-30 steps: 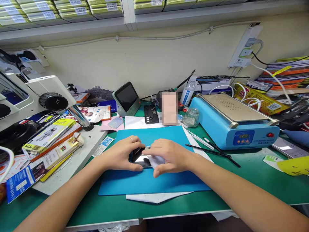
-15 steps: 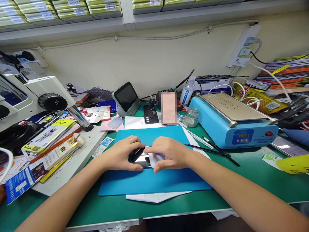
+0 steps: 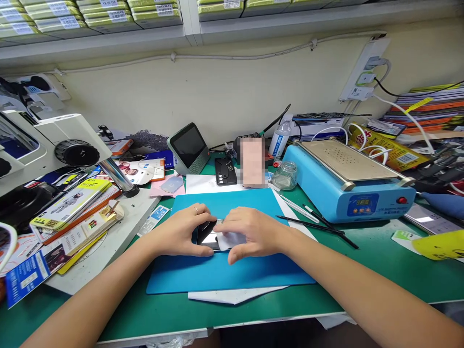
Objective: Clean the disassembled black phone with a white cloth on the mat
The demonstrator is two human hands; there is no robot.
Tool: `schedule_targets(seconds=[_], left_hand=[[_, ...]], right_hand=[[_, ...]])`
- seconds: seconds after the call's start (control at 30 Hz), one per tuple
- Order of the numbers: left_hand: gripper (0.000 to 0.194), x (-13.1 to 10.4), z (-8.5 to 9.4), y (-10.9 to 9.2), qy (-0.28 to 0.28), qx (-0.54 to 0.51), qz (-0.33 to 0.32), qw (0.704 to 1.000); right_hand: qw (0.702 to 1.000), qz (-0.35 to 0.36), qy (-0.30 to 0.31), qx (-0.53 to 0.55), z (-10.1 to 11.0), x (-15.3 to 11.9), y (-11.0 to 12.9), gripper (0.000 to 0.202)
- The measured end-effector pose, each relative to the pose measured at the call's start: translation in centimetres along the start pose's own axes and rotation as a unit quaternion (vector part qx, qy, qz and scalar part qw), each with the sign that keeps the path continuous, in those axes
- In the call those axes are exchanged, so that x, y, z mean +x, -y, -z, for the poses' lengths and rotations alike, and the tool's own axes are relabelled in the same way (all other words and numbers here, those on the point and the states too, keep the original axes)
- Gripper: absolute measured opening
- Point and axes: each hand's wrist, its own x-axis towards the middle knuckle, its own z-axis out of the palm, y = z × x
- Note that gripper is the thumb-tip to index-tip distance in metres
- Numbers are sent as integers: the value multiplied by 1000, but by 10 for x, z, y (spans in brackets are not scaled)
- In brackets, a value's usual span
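Observation:
A phone point(image 3: 206, 238) with a dark, glossy, reflecting face lies flat on the blue mat point(image 3: 232, 271). My left hand point(image 3: 180, 232) wears a ring and is closed around the phone's left end, thumb along the near edge and fingers at the far edge. Against the phone's face, my right hand point(image 3: 255, 233) presses a small white wipe point(image 3: 232, 240) under its bent fingers, its thumb held apart toward me. The right part of the phone is hidden by the wipe and that hand.
To the right stands a blue heating-plate machine point(image 3: 348, 200), with black tweezers-like sticks point(image 3: 322, 227) before it. A glass jar point(image 3: 285, 176), a bottle point(image 3: 281, 137) and a small display point(image 3: 189, 150) stand behind the mat. A microscope stand point(image 3: 76, 145) and boxes fill the left.
The right fingers and the white wipe have shifted slightly left over the phone's face. My left hand keeps its hold, and the phone stays in place.

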Motion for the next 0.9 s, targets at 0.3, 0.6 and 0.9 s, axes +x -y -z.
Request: schedule_targets(seconds=[0.3, 0.6, 0.9], left_hand=[[63, 0, 1, -1, 7, 2, 3, 1000], [64, 0, 2, -1, 1, 8, 3, 1000], [62, 1, 0, -1, -3, -1, -2, 1000]], right_hand=[[1000, -19, 7, -10, 5, -5, -2, 72], [999, -19, -27, -12, 4, -7, -3, 72], [998, -28, -56, -26, 2, -7, -6, 69]])
